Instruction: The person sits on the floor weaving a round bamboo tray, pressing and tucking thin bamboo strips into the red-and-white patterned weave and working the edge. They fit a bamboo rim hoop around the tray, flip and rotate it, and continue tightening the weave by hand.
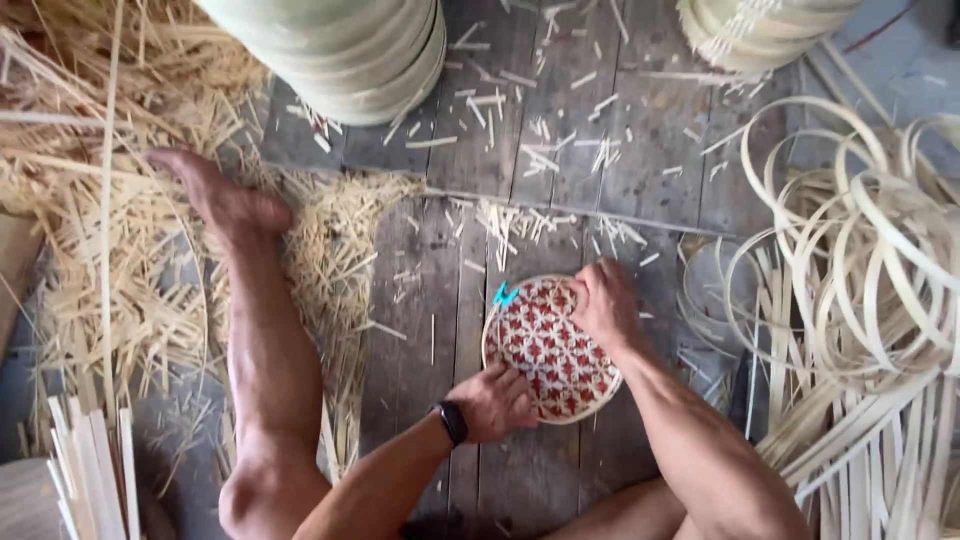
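A worn grey plank floor [560, 180] fills the view, littered with short pale offcuts. Along its right side spreads a big tangle of bent bamboo strips [860, 260], looped into hoops and fanning out into flat lengths toward the lower corner. On the left lies a wide heap of straw-like shavings [110, 230], spilling in a wedge toward the middle of the floor. At the top edge stand two stacks of pale round rims, the larger stack [350, 50] left of centre and the smaller stack [760, 30] further right. The person's bare leg runs up the left of the picture, the foot [225, 200] resting on the shavings.

In the lower middle, flat against the planks, is a small round woven tray [548, 350], patterned red and cream within a pale rim. The left hand [495, 402], a dark watch [452, 422] on its wrist, grips the tray's near edge with fingers curled over it. The right hand [605, 300] closes on the far right edge, fingers bent over the rim. A tiny turquoise clip [503, 294] sits at the tray's upper left edge.
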